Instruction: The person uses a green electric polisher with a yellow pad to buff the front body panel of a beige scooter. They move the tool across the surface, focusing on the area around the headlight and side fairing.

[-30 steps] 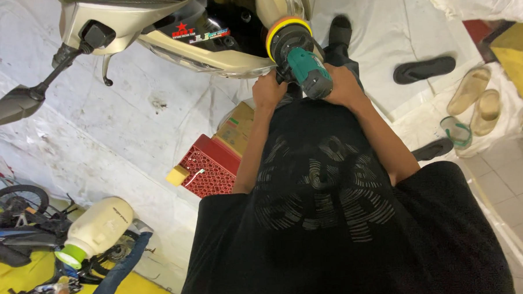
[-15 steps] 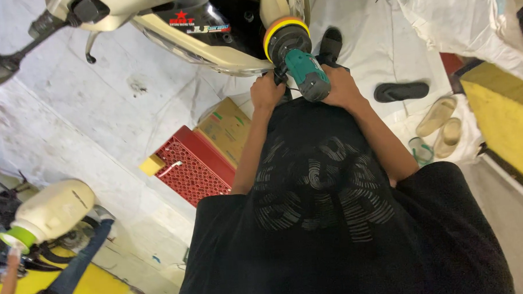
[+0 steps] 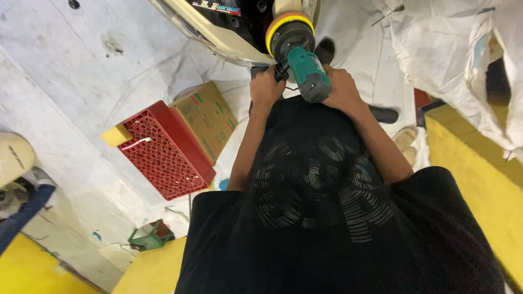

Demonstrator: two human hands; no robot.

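Note:
A teal and black power polisher (image 3: pixel 302 67) with a yellow and orange pad (image 3: pixel 288 25) is pressed against the cream body panel of a scooter (image 3: pixel 223 35) at the top of the head view. My left hand (image 3: pixel 265 86) grips the polisher's black side handle. My right hand (image 3: pixel 342 89) wraps the rear of the polisher's teal body. My black shirt with a grey swirl print fills the lower middle.
A red plastic crate (image 3: pixel 166 153) and a cardboard box (image 3: pixel 205 117) lie on the white sheeted floor at left. White plastic sheeting (image 3: pixel 472 47) hangs at right. Yellow surfaces (image 3: pixel 488 179) flank me. A dark sandal (image 3: pixel 385 113) and tan sandals (image 3: pixel 406 142) lie right.
The view has swung right and closer: the crate and box shifted toward the centre, the scooter's handlebar left the frame. Both hands keep their grip on the polisher.

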